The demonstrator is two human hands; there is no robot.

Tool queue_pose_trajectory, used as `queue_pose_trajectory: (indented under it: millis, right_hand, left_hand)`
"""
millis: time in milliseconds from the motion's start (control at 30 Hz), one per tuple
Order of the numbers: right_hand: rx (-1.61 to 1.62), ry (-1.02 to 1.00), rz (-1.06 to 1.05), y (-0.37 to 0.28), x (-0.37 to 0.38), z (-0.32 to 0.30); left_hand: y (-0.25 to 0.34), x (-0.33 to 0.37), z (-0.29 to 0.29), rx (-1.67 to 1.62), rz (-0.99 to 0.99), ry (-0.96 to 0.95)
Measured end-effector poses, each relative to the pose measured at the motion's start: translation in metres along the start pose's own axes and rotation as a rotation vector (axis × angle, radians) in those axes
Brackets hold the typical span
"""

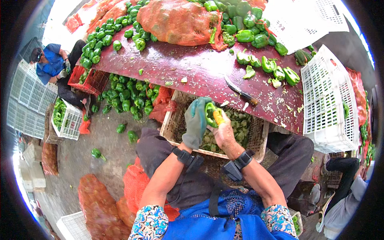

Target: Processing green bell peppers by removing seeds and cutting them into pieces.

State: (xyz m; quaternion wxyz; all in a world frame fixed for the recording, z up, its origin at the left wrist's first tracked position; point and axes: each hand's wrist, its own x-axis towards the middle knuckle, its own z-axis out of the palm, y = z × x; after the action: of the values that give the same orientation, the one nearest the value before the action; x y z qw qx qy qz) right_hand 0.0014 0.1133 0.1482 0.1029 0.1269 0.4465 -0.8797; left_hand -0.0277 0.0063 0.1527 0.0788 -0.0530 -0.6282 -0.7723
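Observation:
In a grey-green glove, my left hand (195, 123) is closed around a cut-open green bell pepper (209, 113), its hollow inside facing right. My bare right hand (225, 135) presses its fingers against the pepper's open side; something yellow-orange, like a finger cover, shows there. The fingertips are partly hidden. Below both hands stands a pale plastic crate (262, 140) holding pale green pepper scraps (240, 128). A curved knife (242, 93) with a dark handle lies on the dark red table, beyond my hands. Cut pepper halves (278, 72) rest farther right.
The red table (172, 66) carries whole green peppers and a full orange mesh sack (178, 22). White crates (326, 100) are stacked at the right. More peppers (128, 96) lie on the floor at left. One co-worker (52, 62) sits far left, another (346, 204) lower right.

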Motion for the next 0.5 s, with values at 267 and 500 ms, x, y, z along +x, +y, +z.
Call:
queue_pose_trajectory:
  millis: [267, 500]
  right_hand:
    - [0.054, 0.03, -0.099, -0.024, 0.005, -0.023]
    - [-0.682, -0.199, -0.579, -0.026, -0.008, -0.019]
  left_hand:
    - [0.007, -0.007, 0.008, -0.229, -0.247, 0.008]
    - [-0.019, -0.01, 0.006, -0.748, -0.426, -0.1]
